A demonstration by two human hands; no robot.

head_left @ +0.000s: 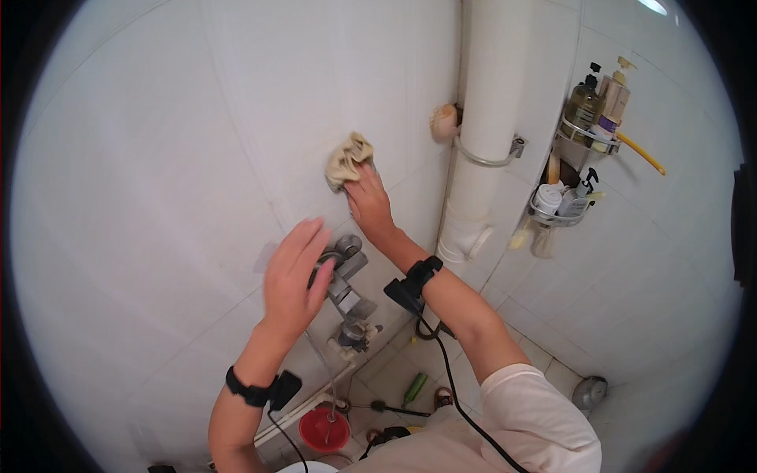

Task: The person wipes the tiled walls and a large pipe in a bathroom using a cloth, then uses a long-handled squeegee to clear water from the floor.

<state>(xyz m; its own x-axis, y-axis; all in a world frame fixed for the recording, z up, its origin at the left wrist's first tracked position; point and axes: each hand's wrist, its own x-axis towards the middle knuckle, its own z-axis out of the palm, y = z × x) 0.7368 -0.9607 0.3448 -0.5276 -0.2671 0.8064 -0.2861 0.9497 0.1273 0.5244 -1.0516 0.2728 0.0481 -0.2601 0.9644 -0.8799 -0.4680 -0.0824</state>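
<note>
We note the right hand (369, 203) pressing a crumpled beige cloth (348, 158) flat against the white tiled wall (158, 158), fingers closed over its lower edge. The left hand (293, 276) is open, palm resting on the metal tap (345, 285) just below. We judge the cloth soft, light and limp, best bunched in the palm. A white pipe (482, 142) stands right of the hands; wire shelves (587, 138) with bottles hang beyond it.

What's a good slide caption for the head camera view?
Right hand presses a beige cloth against the white tiled wall while the left hand rests by the metal faucet.
</note>
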